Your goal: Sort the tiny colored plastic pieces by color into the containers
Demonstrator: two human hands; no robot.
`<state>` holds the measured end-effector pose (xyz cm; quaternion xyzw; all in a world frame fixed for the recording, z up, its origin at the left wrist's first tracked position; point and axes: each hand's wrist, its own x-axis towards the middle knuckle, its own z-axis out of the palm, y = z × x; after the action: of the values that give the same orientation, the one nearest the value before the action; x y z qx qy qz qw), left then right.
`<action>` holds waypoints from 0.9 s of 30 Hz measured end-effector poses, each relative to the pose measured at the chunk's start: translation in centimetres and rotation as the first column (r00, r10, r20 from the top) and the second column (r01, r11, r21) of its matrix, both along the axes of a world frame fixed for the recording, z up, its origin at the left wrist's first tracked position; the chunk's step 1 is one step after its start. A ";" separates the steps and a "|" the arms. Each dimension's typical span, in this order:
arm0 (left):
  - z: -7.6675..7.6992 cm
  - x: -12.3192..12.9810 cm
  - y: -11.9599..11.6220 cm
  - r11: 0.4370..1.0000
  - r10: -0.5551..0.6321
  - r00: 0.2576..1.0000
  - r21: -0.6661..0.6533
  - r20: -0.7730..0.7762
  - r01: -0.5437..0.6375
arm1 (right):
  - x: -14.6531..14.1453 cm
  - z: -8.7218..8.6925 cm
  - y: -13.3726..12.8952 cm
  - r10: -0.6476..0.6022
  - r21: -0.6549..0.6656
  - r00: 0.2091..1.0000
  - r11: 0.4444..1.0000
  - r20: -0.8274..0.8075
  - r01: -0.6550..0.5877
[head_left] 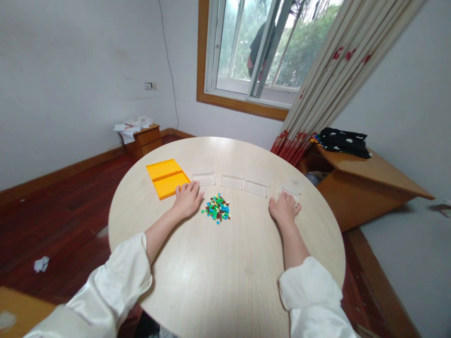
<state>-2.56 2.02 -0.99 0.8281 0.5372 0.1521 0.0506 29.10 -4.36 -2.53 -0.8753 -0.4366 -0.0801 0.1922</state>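
My left hand [188, 199] lies low over the table with its fingers spread, at the right corner of a yellow two-part tray [164, 183] and left of a heap of small coloured pieces [217, 209]. The heap mixes green, blue, brown and pale pieces. At the right, my right hand [283, 206] has its fingers apart at the near side of a clear box [291, 190], partly covering it; whether it touches the box is hard to tell. Three more clear boxes stand behind the heap: one [203, 179] near the tray, two [231, 181] [255, 188] side by side.
All this is on a round pale table [229, 281]. A wooden cabinet [366, 188] with dark cloth [343, 142] stands at the right beside a curtain [338, 70]. Papers lie on a small drawer unit [146, 136] at the back left.
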 end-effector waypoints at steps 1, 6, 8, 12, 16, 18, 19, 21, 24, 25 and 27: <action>0.0 -0.1 0.0 1.000 -0.003 1.000 -0.001 0.003 0.003 | -0.3 0.0 0.0 0.014 -0.009 1.000 1.000 0.006 -0.014; -0.4 -0.3 0.3 1.000 -0.018 0.999 0.011 0.027 0.017 | -1.6 0.2 -0.1 0.063 -0.029 0.998 0.998 0.024 -0.062; -0.6 -0.3 0.4 1.000 -0.020 0.999 0.013 0.037 0.020 | -1.9 0.4 -0.3 0.061 0.005 0.998 0.998 0.030 -0.061; -0.6 -0.2 0.5 0.999 -0.009 0.996 0.043 0.091 0.005 | -3.1 1.2 -0.3 0.146 0.196 0.989 0.969 0.037 -0.150; -0.1 -0.1 0.2 0.988 -0.104 0.955 0.136 0.277 0.068 | -6.4 2.4 -0.5 0.580 0.312 0.812 0.786 -0.069 -0.534; 0.1 -0.1 -0.1 0.968 -0.243 0.901 0.156 0.358 0.199 | -8.5 2.8 -1.0 0.727 0.283 0.679 0.676 -0.102 -0.681; 0.1 -0.1 -0.3 0.950 -0.312 0.872 0.153 0.377 0.274 | -9.5 3.0 -1.4 0.768 0.254 0.630 0.635 -0.112 -0.729; 0.0 -0.1 -0.7 0.903 -0.427 0.824 0.122 0.372 0.412 | -10.9 3.3 -2.0 0.808 0.138 0.569 0.587 -0.155 -0.797; -0.3 0.0 -1.0 0.839 -0.526 0.786 0.049 0.325 0.542 | -11.9 3.6 -2.6 0.816 0.013 0.544 0.557 -0.196 -0.830; -0.4 0.1 -1.1 0.826 -0.541 0.779 0.028 0.319 0.562 | -12.0 3.7 -2.6 0.814 -0.002 0.544 0.555 -0.202 -0.832; -0.5 0.3 -1.1 0.816 -0.544 0.772 -0.005 0.329 0.578 | -12.0 3.5 -2.5 0.811 0.001 0.545 0.558 -0.212 -0.830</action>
<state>-2.22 0.90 -1.45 0.9118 0.2576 0.2304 0.2218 17.07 -6.82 1.00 -0.5811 -0.7781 0.1239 0.2038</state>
